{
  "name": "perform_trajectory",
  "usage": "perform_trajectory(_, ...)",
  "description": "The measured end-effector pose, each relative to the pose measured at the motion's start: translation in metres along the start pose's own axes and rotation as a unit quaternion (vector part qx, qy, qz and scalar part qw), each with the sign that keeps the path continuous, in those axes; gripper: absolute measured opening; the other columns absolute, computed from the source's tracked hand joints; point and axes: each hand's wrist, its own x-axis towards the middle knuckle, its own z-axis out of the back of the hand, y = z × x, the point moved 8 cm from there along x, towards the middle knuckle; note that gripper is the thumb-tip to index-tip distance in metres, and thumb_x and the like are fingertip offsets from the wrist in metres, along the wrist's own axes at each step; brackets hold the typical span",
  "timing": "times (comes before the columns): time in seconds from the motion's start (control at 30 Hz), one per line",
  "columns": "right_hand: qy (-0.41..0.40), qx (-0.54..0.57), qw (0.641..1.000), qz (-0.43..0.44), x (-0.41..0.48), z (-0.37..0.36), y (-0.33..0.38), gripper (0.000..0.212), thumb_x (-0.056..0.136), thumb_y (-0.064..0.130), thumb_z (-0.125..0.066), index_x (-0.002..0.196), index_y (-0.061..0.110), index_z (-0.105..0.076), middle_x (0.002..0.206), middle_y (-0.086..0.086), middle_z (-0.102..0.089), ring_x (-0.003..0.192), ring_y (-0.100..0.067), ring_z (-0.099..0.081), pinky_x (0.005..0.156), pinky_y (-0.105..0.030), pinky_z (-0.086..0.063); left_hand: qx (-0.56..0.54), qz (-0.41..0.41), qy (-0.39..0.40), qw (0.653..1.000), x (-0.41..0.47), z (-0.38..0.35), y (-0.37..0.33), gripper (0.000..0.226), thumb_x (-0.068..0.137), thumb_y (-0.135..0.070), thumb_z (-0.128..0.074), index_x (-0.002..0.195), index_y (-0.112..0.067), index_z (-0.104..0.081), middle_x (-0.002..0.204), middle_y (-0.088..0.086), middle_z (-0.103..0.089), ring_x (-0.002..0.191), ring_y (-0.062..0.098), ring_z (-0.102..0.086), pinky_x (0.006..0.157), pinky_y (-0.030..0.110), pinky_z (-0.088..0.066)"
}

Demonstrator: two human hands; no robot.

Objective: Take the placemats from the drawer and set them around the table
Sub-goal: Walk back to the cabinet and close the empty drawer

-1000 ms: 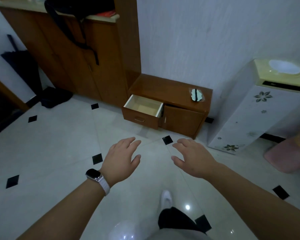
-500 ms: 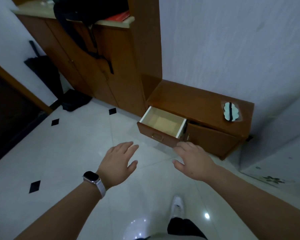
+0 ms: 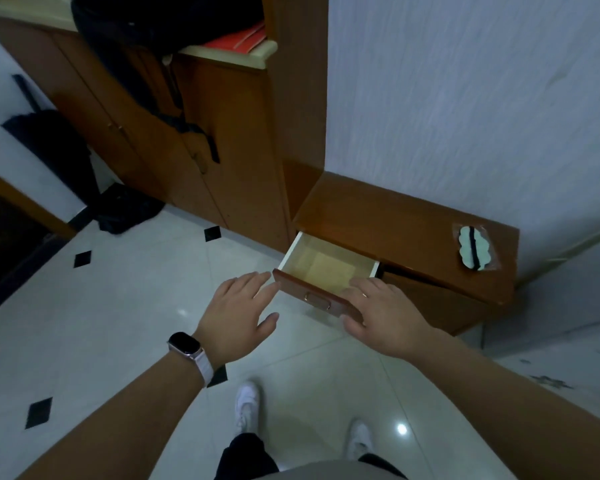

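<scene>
Hands, left hand (image 3: 238, 315) and right hand (image 3: 381, 315), are hanging open and empty as we are approaching the drawer (image 3: 326, 268); we should be reaching low, sliding fingers under the placemats.

No legible text (none anywhere)

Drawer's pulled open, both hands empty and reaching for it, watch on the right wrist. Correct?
Not quite: the watch is on the left wrist, not the right. The head view shows it. The rest holds: the drawer is pulled open, and the left hand and right hand are both empty and reaching for it.
</scene>
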Motion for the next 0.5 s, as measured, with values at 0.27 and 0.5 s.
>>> perform_trajectory(0.27, 0.009, 0.01, 0.992, -0.125, 0.071, -0.017, 0.026, 0.05, 0.094, 0.051, -0.041, 0.137, 0.025, -0.046, 0.143, -0.002, -0.044, 0.129, -0.022, -0.042, 0.1, -0.04, -0.039, -0.006, -0.11, 0.022, 0.994, 0.062, -0.023, 0.095, 0.051, 0.085, -0.048, -0.045, 0.126, -0.02, -0.057, 0.131, 0.006, -0.059, 0.12, 0.027, -0.054, 0.098, 0.044, -0.044)
perform_trajectory(0.5, 0.008, 0.057, 0.98, -0.192, 0.111, -0.037, 0.047, 0.057, 0.086, 0.054, -0.034, 0.124, 0.019, -0.06, 0.127, -0.004, -0.057, 0.114, -0.026, -0.054, 0.09, -0.04, -0.047, -0.019, -0.164, 0.071, 0.984, 0.093, -0.065, 0.149, 0.051, 0.082, -0.045, -0.044, 0.121, -0.018, -0.062, 0.125, 0.008, -0.063, 0.113, 0.029, -0.059, 0.092, 0.045, -0.046)
